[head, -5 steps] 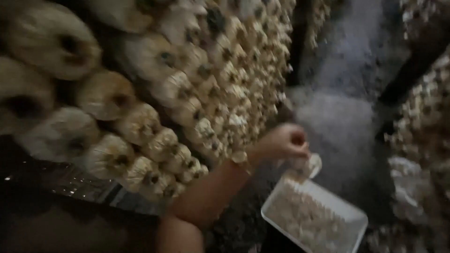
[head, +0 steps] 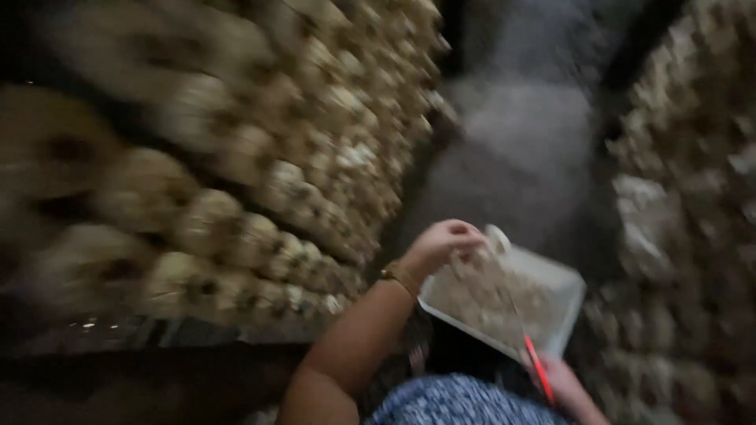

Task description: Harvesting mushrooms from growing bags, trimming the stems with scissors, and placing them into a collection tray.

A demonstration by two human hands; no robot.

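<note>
Two walls of stacked, rounded grow bags close in a narrow aisle, one wall of bags to the left of the hands and a second wall to the right, both blurred and dimly lit. Between them runs a grey floor strip, the only open room, stretching away beyond the hands. The bag ends on the left show pale clumps that look like mushrooms, though the blur hides detail.

The left hand hangs over the near left corner of a white rectangular tray, fingers curled downward and pinched together on something small and pale; what exactly it grips cannot be told. A gold-coloured watch or bracelet sits on that wrist, just behind the curled fingers. Just beside the fingers, at the tray's far rim, sits a pale rounded object, too smeared to identify.

The tray holds a loose heap of pale mushroom pieces, directly under and right of the left hand. The right hand is below the tray's near edge and seems to support it from beneath; whether its fingers are closed cannot be told. A thin red stick-like item lies along that hand. The tray's left edge is near the left wall, its right edge close to the right stack.
</note>
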